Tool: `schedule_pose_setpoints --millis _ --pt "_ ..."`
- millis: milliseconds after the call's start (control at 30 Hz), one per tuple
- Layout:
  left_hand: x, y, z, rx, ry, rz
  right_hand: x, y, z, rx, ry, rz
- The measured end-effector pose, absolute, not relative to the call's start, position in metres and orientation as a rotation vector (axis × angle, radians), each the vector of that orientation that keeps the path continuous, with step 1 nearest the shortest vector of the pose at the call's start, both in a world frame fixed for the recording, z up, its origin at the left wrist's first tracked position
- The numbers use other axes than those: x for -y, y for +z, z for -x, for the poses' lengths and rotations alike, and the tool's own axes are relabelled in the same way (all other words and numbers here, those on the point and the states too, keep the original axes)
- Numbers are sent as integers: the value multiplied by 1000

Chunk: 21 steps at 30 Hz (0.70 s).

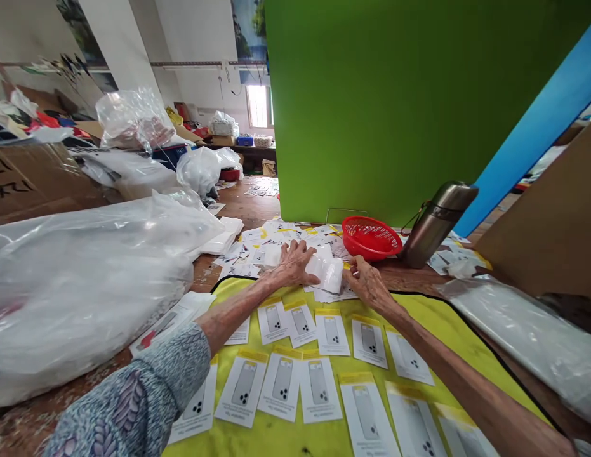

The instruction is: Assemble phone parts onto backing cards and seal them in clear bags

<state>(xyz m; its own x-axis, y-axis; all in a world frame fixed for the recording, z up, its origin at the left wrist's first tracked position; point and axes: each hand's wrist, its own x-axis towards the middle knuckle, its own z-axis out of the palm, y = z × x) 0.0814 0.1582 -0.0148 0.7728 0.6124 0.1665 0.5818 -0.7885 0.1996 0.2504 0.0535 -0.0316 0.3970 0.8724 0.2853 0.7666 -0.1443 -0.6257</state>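
My left hand [295, 263] rests with spread fingers on a row of white paper packets [329, 271] behind the yellow-green mat. At the packets' right end is my right hand [367, 279], fingers curled in together; what they pinch, if anything, I cannot make out. Printed cards with a phone-case picture and a yellow top strip lie in rows on the mat [471, 362], among them one card [282, 383] in the front row. Further cards and papers [271, 233] are strewn beyond my hands.
A red plastic basket [371, 238] and a steel flask [438, 222] stand behind my right hand, before a green panel [395, 114]. Big clear plastic bags [95, 279] bulge on the left by a cardboard box [42, 181]. Another plastic bag [528, 343] lies to the right.
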Motion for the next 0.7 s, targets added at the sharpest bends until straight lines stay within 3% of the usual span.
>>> schedule_pose_setpoints --millis 333,700 --pt "-152 -1 -80 -936 689 -2509 -47 -22 -228 1321 238 1769" --pt "-124 27 -38 -661 599 -1835 -15 6 -220 1289 892 1422"
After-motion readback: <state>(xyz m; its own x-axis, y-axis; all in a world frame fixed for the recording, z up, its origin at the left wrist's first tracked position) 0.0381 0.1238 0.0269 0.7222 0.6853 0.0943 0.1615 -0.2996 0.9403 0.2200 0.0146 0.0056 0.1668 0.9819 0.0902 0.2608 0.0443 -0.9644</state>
